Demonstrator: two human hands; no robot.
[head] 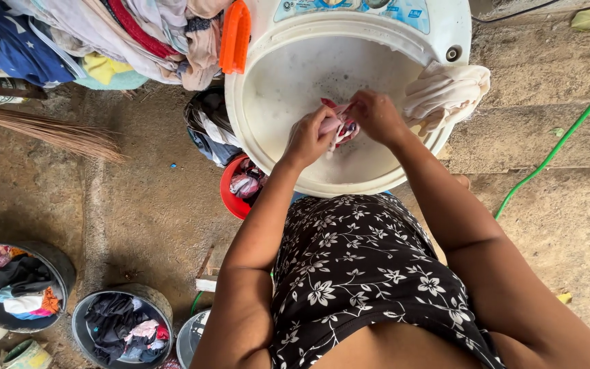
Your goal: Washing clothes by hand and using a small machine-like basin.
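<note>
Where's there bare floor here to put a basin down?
Bare ground lies between the broom, the red basin and the two dark tubs; more lies right of the green hose. It is crowded in the washer tub, where both hands grip a pink cloth.

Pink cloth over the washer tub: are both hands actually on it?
Touching. The head view shows the left hand and the right hand both closed on the pink cloth, bunched between them above the soapy tub.
</note>
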